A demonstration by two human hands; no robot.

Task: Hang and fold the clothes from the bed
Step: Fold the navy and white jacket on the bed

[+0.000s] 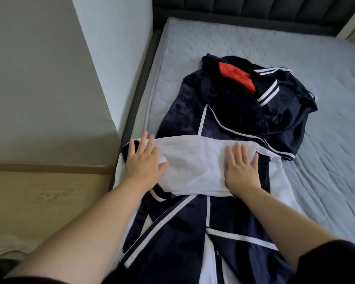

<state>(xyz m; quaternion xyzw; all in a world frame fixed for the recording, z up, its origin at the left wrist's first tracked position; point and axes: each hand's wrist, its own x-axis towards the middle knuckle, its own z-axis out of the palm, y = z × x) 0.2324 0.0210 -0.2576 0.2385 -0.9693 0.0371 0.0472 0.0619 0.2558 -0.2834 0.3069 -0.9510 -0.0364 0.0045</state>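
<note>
Both the left hand [143, 162] and right hand [241, 168] press flat, fingers [237, 150] straight, grasping nothing, smoothing the folded white mesh lining [195, 167] on the navy white-piped jacket [184, 228], probably to set the crease.

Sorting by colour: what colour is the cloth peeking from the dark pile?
The cloth is red-orange; the head view shows it.

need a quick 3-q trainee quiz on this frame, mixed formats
1. True or false: the left hand and right hand both lie open on the white fold.
2. Where is the red garment? A) in the navy pile B) under a hand C) on the floor
3. Fill in: the clothes lie on a bare ___.
Key: 1 true; 2 A; 3 mattress.
</note>
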